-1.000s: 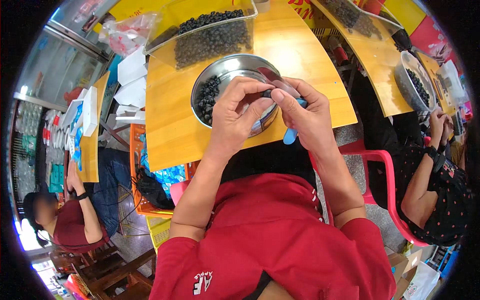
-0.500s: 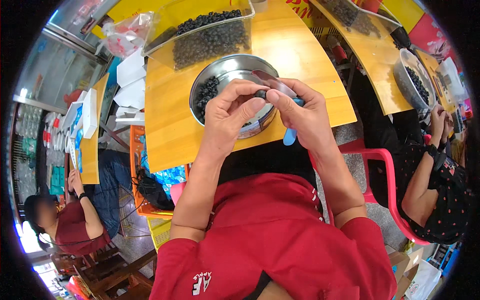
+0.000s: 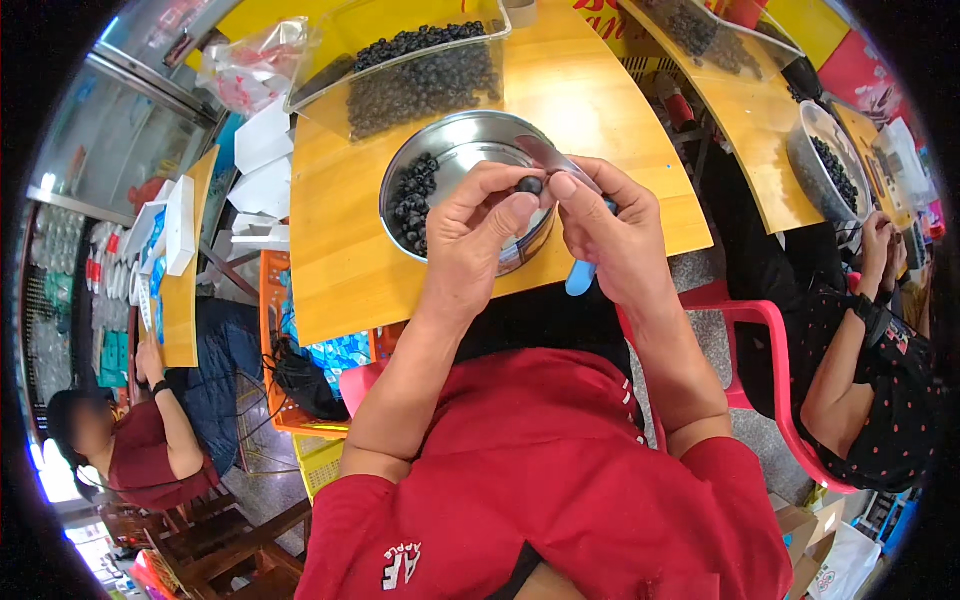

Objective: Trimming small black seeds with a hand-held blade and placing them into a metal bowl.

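Observation:
My left hand (image 3: pixel 470 225) pinches a small dark round fruit (image 3: pixel 530 185) between thumb and fingertips, above the near side of a steel bowl (image 3: pixel 470 130). My right hand (image 3: pixel 620 225) is closed around a small knife with a blue handle (image 3: pixel 580 277). Its blade (image 3: pixel 548 158) slants up to the left, past the fingers. The right thumb tip is right beside the fruit; I cannot tell whether it touches it. Several similar dark fruits (image 3: pixel 412 200) lie along the left side of the bowl. Part of the bowl is hidden by my hands.
Behind the bowl, a clear plastic tub (image 3: pixel 400 65) holds many dark fruits on the wooden table (image 3: pixel 330 240). An orange crate (image 3: pixel 275 395) stands by the table's left leg. At right, a person's hands (image 3: pixel 880 245) work near another bowl (image 3: pixel 800 150); someone else sits at left.
Both hands have shifted slightly right. The fruit has moved a little right and shows more clearly, and the knife blade has tipped somewhat more upright.

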